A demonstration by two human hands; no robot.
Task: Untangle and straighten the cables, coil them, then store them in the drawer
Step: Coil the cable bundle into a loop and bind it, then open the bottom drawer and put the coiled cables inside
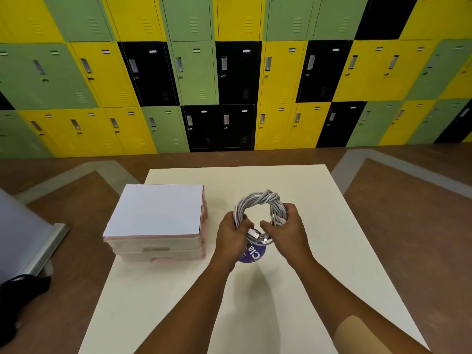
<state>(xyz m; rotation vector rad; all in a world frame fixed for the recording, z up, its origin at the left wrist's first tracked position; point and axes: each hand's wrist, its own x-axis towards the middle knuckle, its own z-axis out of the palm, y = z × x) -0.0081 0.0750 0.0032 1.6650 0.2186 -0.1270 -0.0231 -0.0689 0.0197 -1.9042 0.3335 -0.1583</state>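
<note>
At the far left edge, a black object lies on the brown floor beside a pale grey panel with a metal foot; what either one is cannot be told. On the left side of a cream table stands a low, translucent pink drawer unit, its two front drawers pushed in and a white sheet covering its top.

Just right of the unit, a person holds a coil of grey cables above the middle of the table. The cables are wound into a ring, with the strands twisted together along the far arc. The left hand grips the ring's left side, fingers curled round the bundle. Two metal plugs stick out at the near side of the ring, between the hands. Under them a round purple label with white lettering lies on the table, partly hidden. The right hand grips the ring's right side, fingers wrapped over the strands and the thumb reaching toward the plugs. A beige patch shows on the right forearm.

A wall of green, yellow and black lockers fills the far background.
</note>
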